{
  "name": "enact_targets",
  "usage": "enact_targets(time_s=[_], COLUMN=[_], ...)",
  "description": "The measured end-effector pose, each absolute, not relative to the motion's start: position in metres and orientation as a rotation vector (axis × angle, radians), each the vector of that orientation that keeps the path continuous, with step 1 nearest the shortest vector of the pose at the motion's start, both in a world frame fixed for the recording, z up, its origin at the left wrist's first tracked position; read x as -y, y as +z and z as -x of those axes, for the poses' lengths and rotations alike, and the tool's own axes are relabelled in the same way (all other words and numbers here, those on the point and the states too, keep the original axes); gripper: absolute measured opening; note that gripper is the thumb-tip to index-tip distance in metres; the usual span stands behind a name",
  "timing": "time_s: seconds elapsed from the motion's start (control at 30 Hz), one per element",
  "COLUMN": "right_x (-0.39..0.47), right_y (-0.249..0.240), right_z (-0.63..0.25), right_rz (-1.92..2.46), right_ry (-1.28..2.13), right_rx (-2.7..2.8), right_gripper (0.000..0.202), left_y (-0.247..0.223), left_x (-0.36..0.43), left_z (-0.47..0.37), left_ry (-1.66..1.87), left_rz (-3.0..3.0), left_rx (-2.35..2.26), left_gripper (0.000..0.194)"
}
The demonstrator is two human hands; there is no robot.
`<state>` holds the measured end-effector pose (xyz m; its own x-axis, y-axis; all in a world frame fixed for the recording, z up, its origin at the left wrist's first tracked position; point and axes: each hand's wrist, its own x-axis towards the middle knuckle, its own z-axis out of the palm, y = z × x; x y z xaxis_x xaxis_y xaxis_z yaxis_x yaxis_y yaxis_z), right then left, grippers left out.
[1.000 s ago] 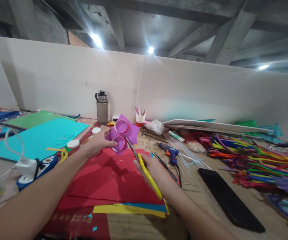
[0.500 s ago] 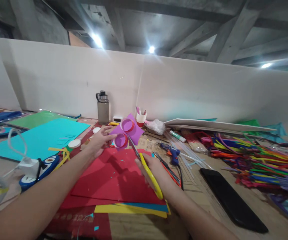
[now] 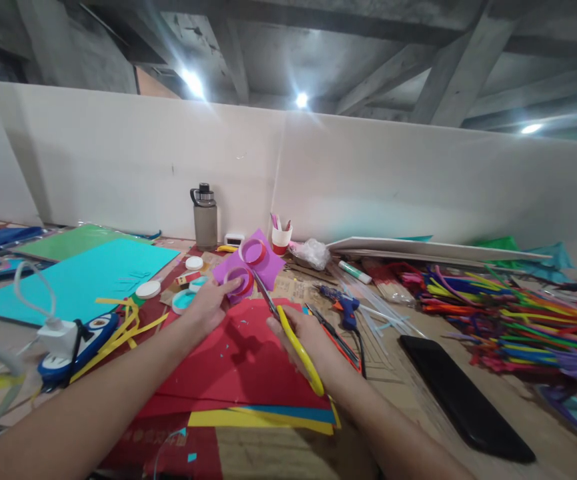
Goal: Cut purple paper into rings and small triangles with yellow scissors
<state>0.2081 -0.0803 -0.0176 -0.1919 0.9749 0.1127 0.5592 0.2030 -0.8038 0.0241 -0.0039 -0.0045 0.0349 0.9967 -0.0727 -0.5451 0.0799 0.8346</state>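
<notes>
Over the stacked red sheets (image 3: 238, 367), my left hand (image 3: 213, 301) pinches a purple paper piece (image 3: 269, 265) at its lower left. Two short rings, red outside, are attached to that paper: an upper one (image 3: 262, 252) and a lower one (image 3: 247, 283). Yellow-handled scissors (image 3: 301, 353) are gripped in my right hand (image 3: 305, 337). Their blades point up and left and reach the paper's edge beside the lower ring. Whether the blades touch the paper is hard to tell.
A grey bottle (image 3: 205, 223) and a pen cup (image 3: 281, 240) stand by the white partition. Right of my hands lie a blue glue gun (image 3: 348, 310), a black phone (image 3: 463, 397) and colourful pipe cleaners (image 3: 533, 327). A cyan sheet (image 3: 83, 277) lies left.
My left hand has moved slightly right and lower against the paper, its fingers drawn in closer together. White lids and yellow strips at the left show more. The scissors have barely shifted.
</notes>
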Motion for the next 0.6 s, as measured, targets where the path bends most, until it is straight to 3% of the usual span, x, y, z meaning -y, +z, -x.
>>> enact_targets(time_s=[0.13,0.37,0.6], right_x=[0.080,0.076,0.073], right_y=[-0.023,-0.027,-0.025], right_z=[-0.210,-0.210,-0.209], right_rz=[1.394,1.417,1.416], right_ry=[0.681,0.712,0.757], right_rx=[1.895,1.893,1.886], right_gripper=[0.038,0.041,0.032], left_y=[-0.004,-0.001,0.001], left_x=[0.006,0.008,0.006], left_z=[-0.023,-0.020,-0.014], left_ry=[1.323,1.310,1.260], left_rz=[-0.843,-0.920,-1.000], left_rx=[-0.736,-0.749,-0.766], left_gripper=[0.036,0.047,0.039])
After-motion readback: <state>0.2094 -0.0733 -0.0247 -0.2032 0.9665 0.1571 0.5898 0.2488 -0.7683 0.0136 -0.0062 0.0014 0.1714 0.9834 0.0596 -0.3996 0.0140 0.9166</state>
